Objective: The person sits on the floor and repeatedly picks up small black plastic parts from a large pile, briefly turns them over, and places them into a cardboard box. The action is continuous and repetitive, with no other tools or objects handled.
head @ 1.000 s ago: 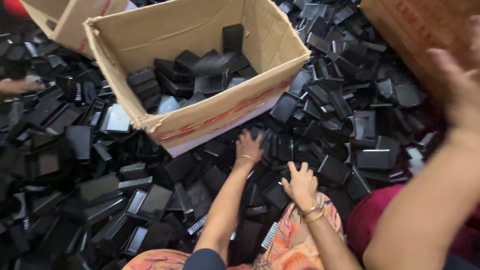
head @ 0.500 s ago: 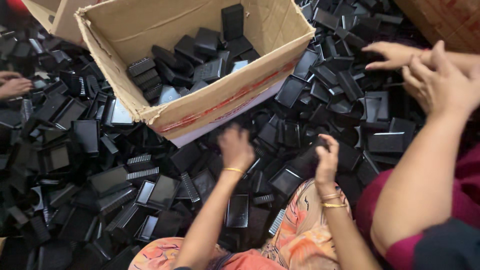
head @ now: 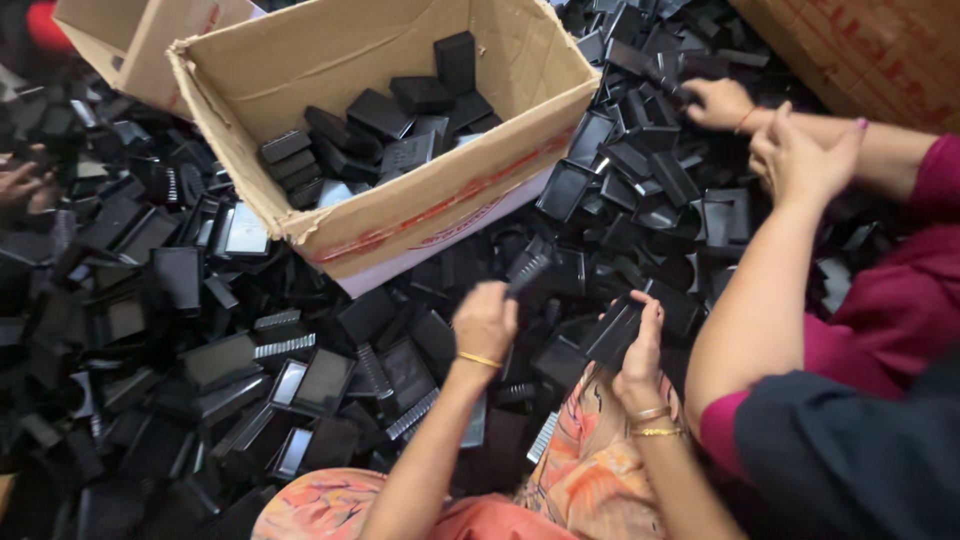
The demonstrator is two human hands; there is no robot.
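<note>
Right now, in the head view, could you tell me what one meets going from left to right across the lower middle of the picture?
Heap of black plastic parts → left hand closed on a ridged black piece → right hand gripping a black tray-like part → a co-worker's forearm → their magenta sleeve.

A deep spread of small black plastic parts [head: 300, 370] hides the surface beneath completely. An open cardboard box [head: 440, 205] sits on the heap at centre far, a second box [head: 130, 40] at far left.
</note>
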